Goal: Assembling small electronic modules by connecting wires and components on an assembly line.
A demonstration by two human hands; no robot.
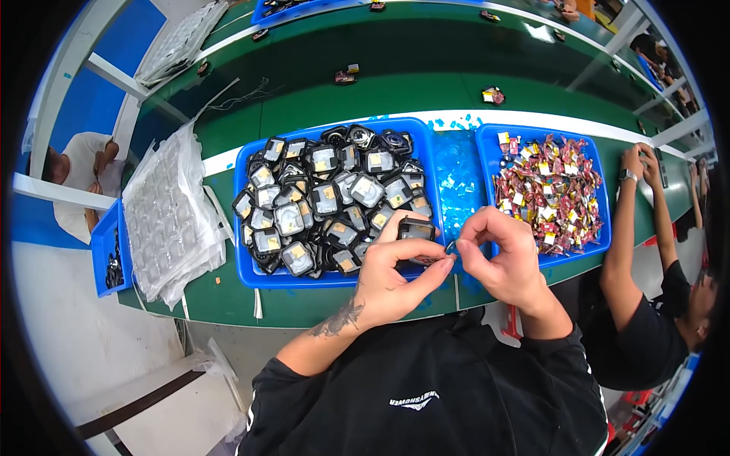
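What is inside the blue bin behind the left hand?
The blue bin holds a heap of squarish cases, many black-rimmed with tan patches. The heap hides its floor, and the left hand covers part of its near side.

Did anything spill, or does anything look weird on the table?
Yes, small blue scraps lie loose between the left blue tub and the right blue tub, and some dot the white strip beyond. They look spilled because they're scattered.

Left bin (327, 282) and right bin (606, 213) block my low sideways moves; plastic trays (171, 205) bound the left, neighbour's arms (618, 235) the right. I've room over the green table (426, 76) behind, around loose parts (493, 96).
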